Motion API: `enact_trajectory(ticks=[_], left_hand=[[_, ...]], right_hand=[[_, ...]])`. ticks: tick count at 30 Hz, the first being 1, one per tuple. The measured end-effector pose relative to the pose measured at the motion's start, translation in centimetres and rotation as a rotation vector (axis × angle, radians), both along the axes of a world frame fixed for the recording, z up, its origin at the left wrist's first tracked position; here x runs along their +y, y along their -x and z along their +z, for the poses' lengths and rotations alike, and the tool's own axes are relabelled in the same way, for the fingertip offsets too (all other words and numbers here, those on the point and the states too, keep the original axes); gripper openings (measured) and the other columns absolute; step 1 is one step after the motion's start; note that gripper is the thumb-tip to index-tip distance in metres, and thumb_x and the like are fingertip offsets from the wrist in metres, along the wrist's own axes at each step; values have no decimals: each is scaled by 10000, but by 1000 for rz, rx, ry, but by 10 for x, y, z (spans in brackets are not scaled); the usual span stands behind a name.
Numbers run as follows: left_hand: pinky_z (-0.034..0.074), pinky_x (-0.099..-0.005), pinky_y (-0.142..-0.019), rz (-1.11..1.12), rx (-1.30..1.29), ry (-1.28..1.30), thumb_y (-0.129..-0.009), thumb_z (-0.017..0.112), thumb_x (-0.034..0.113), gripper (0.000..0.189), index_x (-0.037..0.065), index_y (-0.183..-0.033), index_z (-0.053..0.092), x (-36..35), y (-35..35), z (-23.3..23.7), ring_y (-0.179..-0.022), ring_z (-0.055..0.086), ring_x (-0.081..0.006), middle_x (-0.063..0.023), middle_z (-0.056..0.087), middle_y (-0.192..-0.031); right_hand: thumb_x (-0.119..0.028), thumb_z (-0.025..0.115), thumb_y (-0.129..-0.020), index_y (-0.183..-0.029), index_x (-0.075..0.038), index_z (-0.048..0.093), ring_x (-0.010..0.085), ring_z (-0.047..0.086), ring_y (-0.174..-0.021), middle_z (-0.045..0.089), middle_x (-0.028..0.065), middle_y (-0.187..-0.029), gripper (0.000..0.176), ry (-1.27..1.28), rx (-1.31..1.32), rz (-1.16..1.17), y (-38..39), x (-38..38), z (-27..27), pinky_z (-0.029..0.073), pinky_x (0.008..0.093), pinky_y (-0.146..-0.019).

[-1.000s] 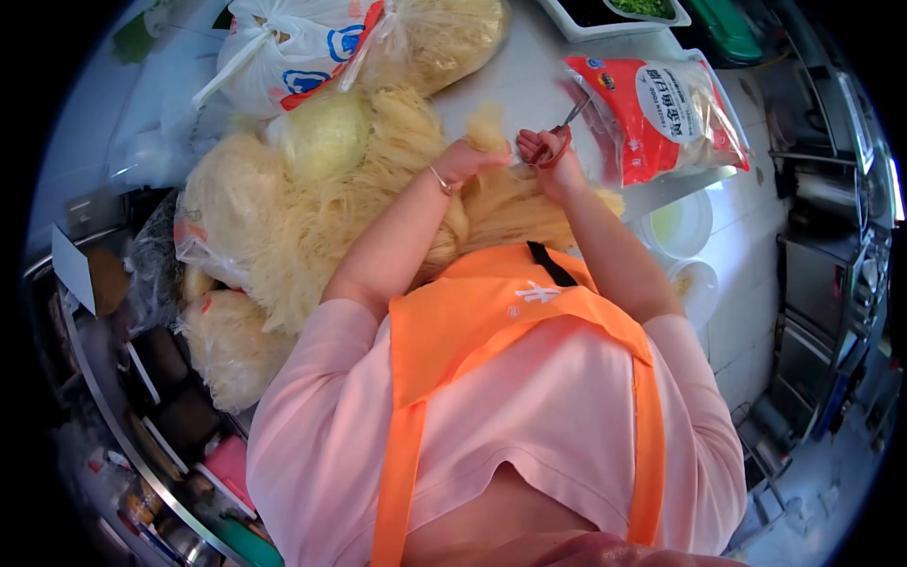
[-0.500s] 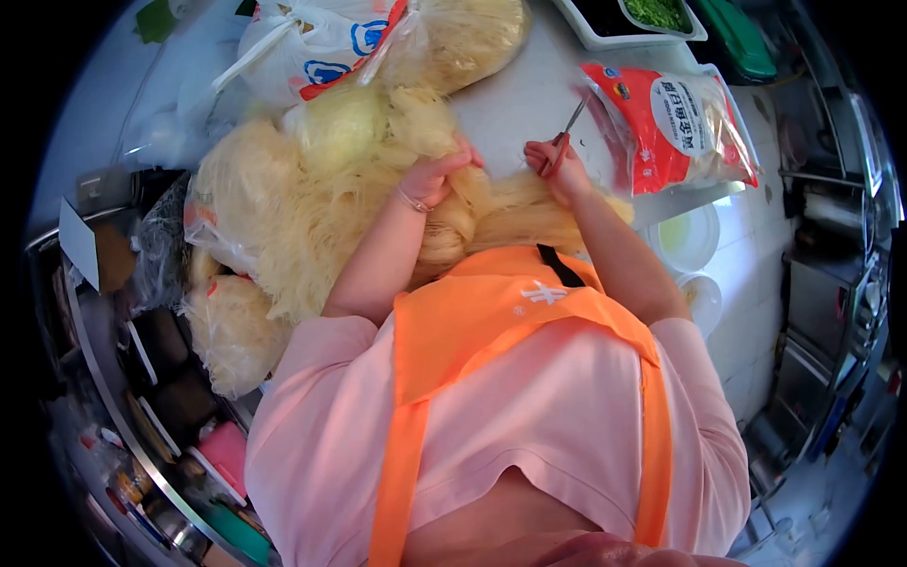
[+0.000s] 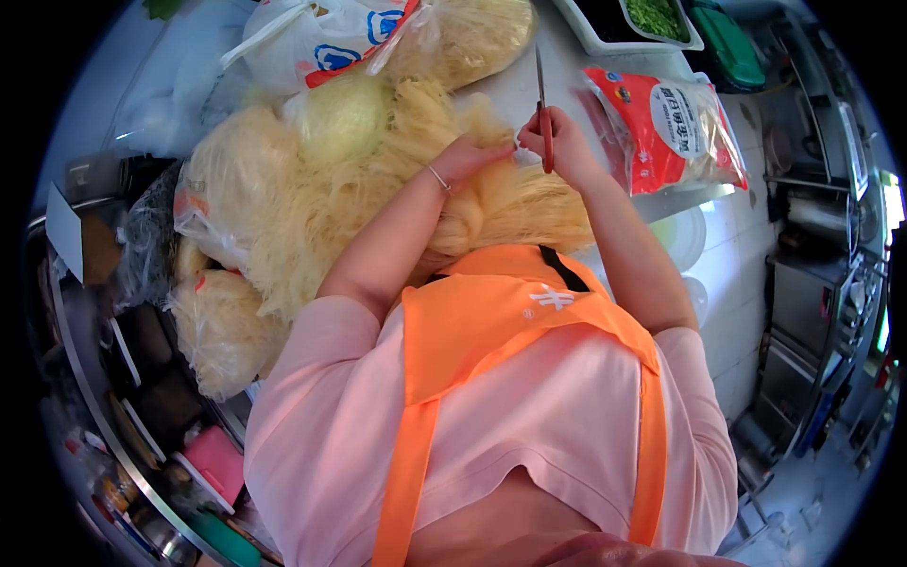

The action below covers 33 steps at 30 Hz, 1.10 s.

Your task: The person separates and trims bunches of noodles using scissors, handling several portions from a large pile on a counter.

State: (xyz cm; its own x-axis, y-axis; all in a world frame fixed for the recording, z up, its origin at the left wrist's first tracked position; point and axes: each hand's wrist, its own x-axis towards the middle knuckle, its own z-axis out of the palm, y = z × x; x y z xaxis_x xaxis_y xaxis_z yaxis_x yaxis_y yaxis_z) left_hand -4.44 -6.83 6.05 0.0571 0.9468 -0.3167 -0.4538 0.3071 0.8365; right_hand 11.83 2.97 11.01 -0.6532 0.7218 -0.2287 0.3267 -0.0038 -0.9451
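Left hand (image 3: 474,159): fingers closed on a tuft of noodles (image 3: 326,222).
Right hand (image 3: 573,149): clamped on the red handles of the scissors (image 3: 545,121), blades pointing away from me.
Noodles: loose heap on the table (image 3: 503,93), from beside the bags (image 3: 236,170) to beneath my hands.
Progress: seemingly partway; one tuft in my grip, much of the heap not in hand.

A hand could pass over the bench (image 3: 570,87) between the far noodle bag (image 3: 482,42) and red packet (image 3: 652,132), but scissors (image 3: 541,90) jut in; piled noodles (image 3: 331,203) block the left.
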Motion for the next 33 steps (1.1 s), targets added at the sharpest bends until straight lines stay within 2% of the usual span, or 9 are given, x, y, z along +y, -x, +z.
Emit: enact_trajectory(ticks=[5,9,11,18,21,23,26,29,33], left_hand=[[440,-294,-867,-144,43,-76,-802,683,129,428,30,-1193,540,5,2,7,-1016,538,-136,-35,572,-1106],[439,-283,-864,-292,192,-87,-765,716,95,452,48,-1180,543,16,4,-5,-1028,521,-121,-26,564,-1103],[445,-282,-853,-239,136,-97,-715,766,132,390,43,-1057,601,18,2,-13,-950,567,-129,-31,612,-1023],[465,-276,-777,-225,146,-54,-733,739,67,280,47,-968,588,13,2,-9,-846,587,-131,-21,606,-882],[471,-277,-744,-255,12,-18,-759,702,53,221,28,-944,585,14,5,-14,-792,601,-151,-41,603,-854],[473,-279,-719,-224,45,-51,-778,671,53,187,18,-940,585,14,4,-16,-739,603,-159,-55,604,-831],[467,-275,-716,-229,-4,-83,-781,669,68,188,17,-943,585,13,4,-14,-738,595,-151,-55,605,-824],[463,-271,-723,-227,21,-71,-786,665,74,189,18,-948,586,13,2,-15,-740,590,-143,-53,605,-822],[482,-281,-734,-255,19,-72,-773,680,71,234,-5,-981,602,14,1,-24,-772,604,-152,-59,620,-872]], right_hand=[[-119,643,-778,-907,34,538,165,597,-674,619,105,-776,225,108,96,-35,10,8,1,478,281,-612],[-102,642,-774,-899,33,538,169,601,-663,611,99,-761,211,209,96,-51,12,7,2,464,274,-549],[-104,640,-777,-898,26,541,159,595,-666,605,93,-754,204,268,135,-103,11,8,-6,441,266,-510],[-177,637,-819,-878,-3,550,133,554,-638,596,61,-727,204,148,165,-283,-15,-1,-3,399,246,-484],[-302,556,-886,-910,-14,546,134,546,-659,600,57,-777,289,320,37,-208,-49,-12,7,404,245,-512],[-455,428,-933,-956,-28,535,135,546,-708,600,75,-856,440,425,90,71,-72,-23,-5,425,256,-584],[-559,326,-933,-995,-41,521,154,566,-786,596,92,-922,557,573,174,172,-92,-48,-3,448,282,-677],[-601,296,-919,-998,-51,519,180,587,-845,600,98,-936,599,890,290,204,-94,-65,1,457,307,-748],[-627,273,-908,-1002,-59,522,197,597,-874,604,88,-948,627,978,290,232,-87,-71,-3,461,320,-777]])
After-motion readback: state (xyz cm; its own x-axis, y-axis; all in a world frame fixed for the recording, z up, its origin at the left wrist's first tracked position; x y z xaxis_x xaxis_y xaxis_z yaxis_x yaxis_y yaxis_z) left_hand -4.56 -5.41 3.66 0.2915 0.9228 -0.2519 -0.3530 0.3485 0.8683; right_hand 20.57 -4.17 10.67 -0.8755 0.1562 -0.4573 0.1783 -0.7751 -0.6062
